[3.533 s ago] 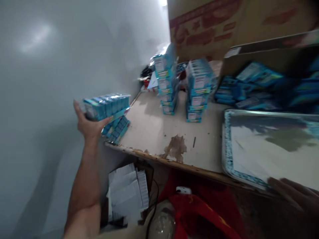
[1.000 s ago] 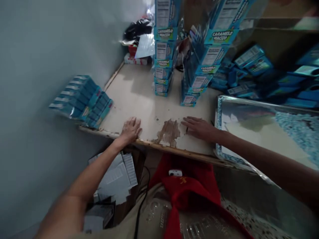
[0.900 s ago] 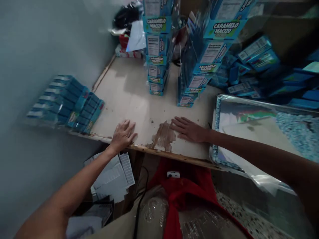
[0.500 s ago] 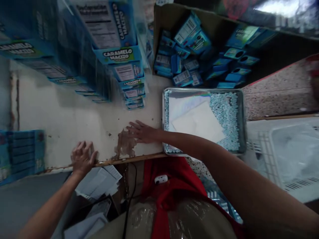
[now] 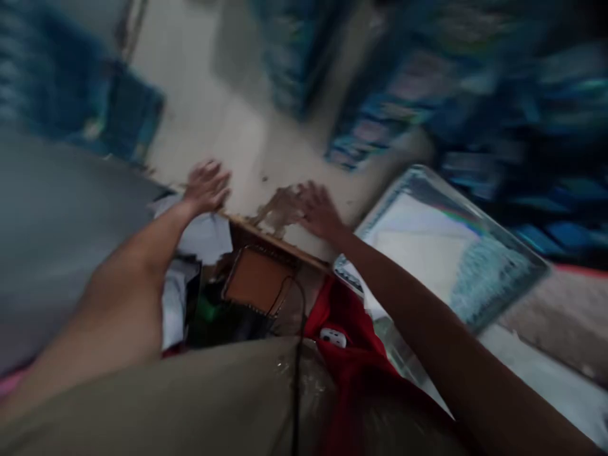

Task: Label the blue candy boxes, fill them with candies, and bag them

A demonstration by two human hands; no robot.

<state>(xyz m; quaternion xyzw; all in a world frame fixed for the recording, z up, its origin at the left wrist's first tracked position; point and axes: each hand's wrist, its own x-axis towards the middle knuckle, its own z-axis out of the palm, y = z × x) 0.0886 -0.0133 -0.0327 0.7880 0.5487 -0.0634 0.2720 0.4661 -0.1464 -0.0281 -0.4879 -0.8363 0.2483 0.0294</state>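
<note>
The left hand (image 5: 206, 187) and right hand (image 5: 317, 208) rest, fingers loosely spread and holding nothing, on the smooth pale desk (image 5: 232, 120), the right by a rough, chipped patch (image 5: 281, 202). From that hand, blurred blue boxes (image 5: 365, 134) stand at one o'clock, a shiny rectangular tray (image 5: 479, 214) at three.

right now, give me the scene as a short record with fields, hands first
left hand: open at the near edge of the tabletop, nothing seen in its grasp
right hand: open, fingers spread over the worn patch, nothing seen in its grasp
tray: to the right; white sheets and pale blue bits inside
blue boxes: grouped at left, more farther back and right
white papers: below the table edge, left side
red cloth: below the edge, small white object on it
picture: blurred, box lettering unreadable
</note>
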